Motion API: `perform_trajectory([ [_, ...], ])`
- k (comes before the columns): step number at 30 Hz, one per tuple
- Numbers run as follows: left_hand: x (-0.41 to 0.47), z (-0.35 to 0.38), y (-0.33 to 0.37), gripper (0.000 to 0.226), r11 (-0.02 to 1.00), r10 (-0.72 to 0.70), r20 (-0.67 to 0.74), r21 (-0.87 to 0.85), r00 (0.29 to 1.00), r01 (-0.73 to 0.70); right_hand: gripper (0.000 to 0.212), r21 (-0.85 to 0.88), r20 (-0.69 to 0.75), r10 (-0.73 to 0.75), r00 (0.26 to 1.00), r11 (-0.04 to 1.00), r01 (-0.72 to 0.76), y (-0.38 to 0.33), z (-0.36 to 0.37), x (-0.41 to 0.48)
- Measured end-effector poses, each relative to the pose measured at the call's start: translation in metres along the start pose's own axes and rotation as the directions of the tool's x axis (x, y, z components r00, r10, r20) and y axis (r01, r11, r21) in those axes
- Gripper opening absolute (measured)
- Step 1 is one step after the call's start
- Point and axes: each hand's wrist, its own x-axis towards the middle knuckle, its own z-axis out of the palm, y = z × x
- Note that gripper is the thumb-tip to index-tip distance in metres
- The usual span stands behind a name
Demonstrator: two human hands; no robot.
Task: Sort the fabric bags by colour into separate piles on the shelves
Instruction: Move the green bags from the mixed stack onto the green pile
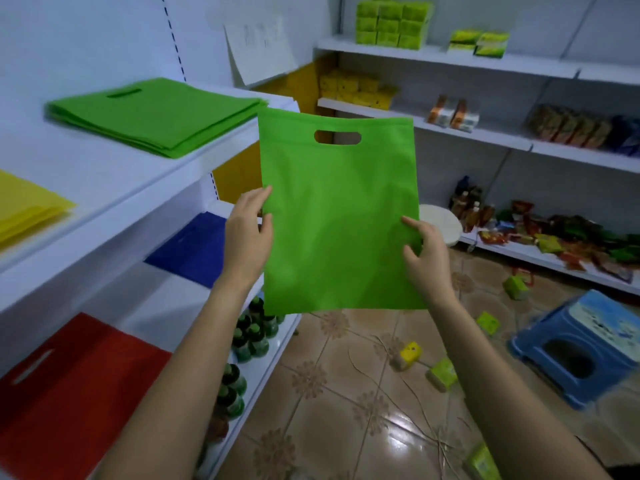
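I held one green bag [337, 216] upright in front of me, its cut-out handle at the top, clear of the shelves. My left hand [247, 233] gripped the bag's left edge about halfway down, fingers curled round the fabric. My right hand [424, 249] pinched the right edge a little lower, fingertips bent onto the near face (what the thumb did behind it I could not tell). Up and to the left of the bag lay the green pile [152, 116], flat on the top of the white shelf unit [138, 188], its far corner just beside the bag's top left corner. Farther left of the bag, lower than that pile, lay the yellow pile [27, 209]. Directly left of the bag, past my left hand, sat the blue bags [194, 247], and down to its lower left the red bags [76, 393]. Below the bag's bottom left corner stood dark green bottles [249, 337]. To the bag's lower right a blue stool [581, 348] stood on the tiled floor, with small yellow-green packs [410, 355] scattered between it and the bag
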Motion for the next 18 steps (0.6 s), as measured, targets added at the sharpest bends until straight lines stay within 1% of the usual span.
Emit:
perform_trajectory([
  [2, 0.028, -0.002, -0.006, 0.042, 0.999, 0.032, -0.039, -0.017, 0.999, -0.033, 0.041, -0.021, -0.009, -0.055, 0.998, 0.998, 0.055, -0.015, 0.011, 0.033],
  [3, 0.041, -0.004, -0.010, 0.042, 0.999, 0.024, -0.061, -0.025, 0.998, -0.026, 0.040, -0.025, -0.016, -0.073, 0.997, 0.997, 0.073, -0.023, 0.015, 0.049],
  [6, 0.069, -0.016, -0.024, 0.043, 0.997, -0.058, -0.117, -0.052, 0.991, 0.052, 0.039, -0.001, -0.034, -0.121, 0.992, 0.993, 0.121, -0.047, 0.026, 0.095],
  [9, 0.099, -0.033, -0.041, 0.043, 0.994, -0.105, -0.196, -0.036, 0.975, 0.100, 0.039, 0.058, -0.027, -0.215, 0.976, 0.975, 0.216, -0.068, 0.043, 0.139],
  [11, 0.121, -0.046, -0.049, 0.045, 0.991, -0.130, -0.239, 0.005, 0.962, 0.135, 0.041, 0.094, 0.010, -0.265, 0.964, 0.960, 0.263, -0.085, 0.060, 0.169],
  [13, 0.143, -0.059, -0.058, 0.049, 0.978, -0.189, -0.251, 0.038, 0.949, 0.205, 0.044, 0.126, 0.075, -0.318, 0.945, 0.943, 0.308, -0.103, 0.080, 0.197],
  [15, 0.164, -0.073, -0.068, 0.055, 0.956, -0.265, -0.248, 0.059, 0.932, 0.288, 0.049, 0.157, 0.136, -0.389, 0.911, 0.917, 0.368, -0.120, 0.102, 0.225],
  [18, 0.193, -0.092, -0.081, 0.058, 0.913, -0.319, -0.289, 0.162, 0.903, 0.374, 0.051, 0.219, 0.212, -0.487, 0.847, 0.868, 0.445, -0.143, 0.139, 0.268],
])
